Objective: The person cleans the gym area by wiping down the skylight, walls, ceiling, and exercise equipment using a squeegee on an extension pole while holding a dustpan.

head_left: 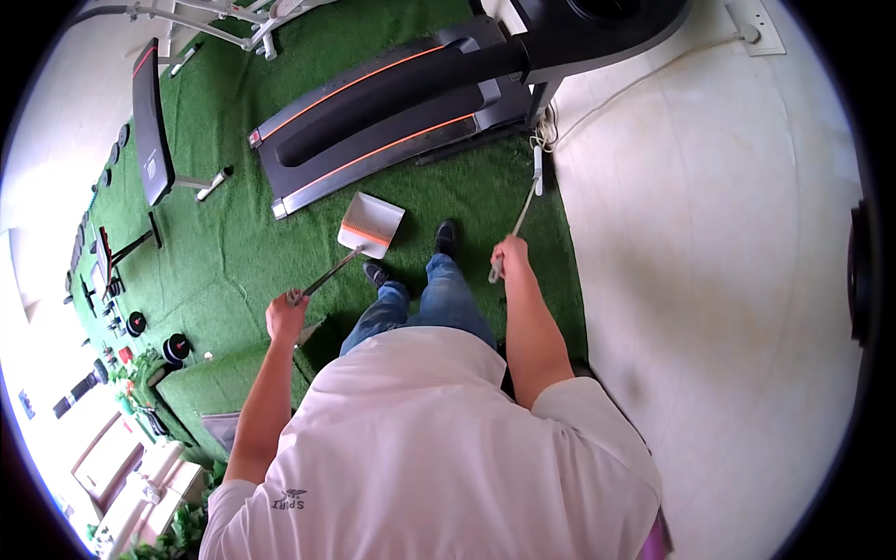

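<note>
My left hand (285,316) is closed around the upper end of a long-handled dustpan (376,217). Its white pan has an orange toothed strip and lies on the green turf in front of my left shoe. My right hand (510,255) grips the stick of a broom (525,209), whose looped grey end shows below my fist. The stick slants forward to a narrow white head (538,170) at the foot of the wall, beside some cables. The bristles cannot be made out from above.
A black treadmill (373,112) with orange stripes stands ahead, its cord (653,73) running to a wall socket (754,28). A weight bench (152,126) and several dumbbells (175,347) are on the left. A pale wall (691,243) rises close on my right.
</note>
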`<move>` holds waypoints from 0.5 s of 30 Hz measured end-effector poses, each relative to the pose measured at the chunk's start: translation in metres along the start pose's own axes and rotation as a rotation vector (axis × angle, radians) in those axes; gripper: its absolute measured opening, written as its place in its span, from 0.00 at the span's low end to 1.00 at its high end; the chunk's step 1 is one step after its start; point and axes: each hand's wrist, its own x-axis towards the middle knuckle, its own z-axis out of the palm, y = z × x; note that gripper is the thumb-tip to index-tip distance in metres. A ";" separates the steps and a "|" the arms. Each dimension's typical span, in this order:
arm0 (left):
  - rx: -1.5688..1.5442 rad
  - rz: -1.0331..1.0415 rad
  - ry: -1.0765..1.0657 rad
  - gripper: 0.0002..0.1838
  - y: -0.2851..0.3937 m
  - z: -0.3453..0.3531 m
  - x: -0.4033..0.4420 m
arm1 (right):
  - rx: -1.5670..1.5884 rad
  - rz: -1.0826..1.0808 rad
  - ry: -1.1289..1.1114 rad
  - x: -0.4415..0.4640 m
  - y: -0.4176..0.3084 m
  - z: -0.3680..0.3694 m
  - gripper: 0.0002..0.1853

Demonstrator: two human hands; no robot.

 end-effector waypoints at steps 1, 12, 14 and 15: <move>-0.017 -0.003 0.017 0.17 0.001 0.001 0.000 | -0.245 -0.042 -0.035 0.014 -0.011 0.013 0.15; -0.075 -0.019 -0.008 0.17 0.005 0.000 0.000 | -1.579 -0.236 -0.156 0.016 0.112 -0.150 0.14; -0.091 0.000 -0.007 0.18 0.003 0.005 0.010 | -1.144 -0.071 -0.042 0.039 0.170 -0.203 0.16; -0.095 0.007 -0.010 0.18 0.003 0.008 0.013 | -1.029 -0.116 -0.066 0.065 0.210 -0.228 0.17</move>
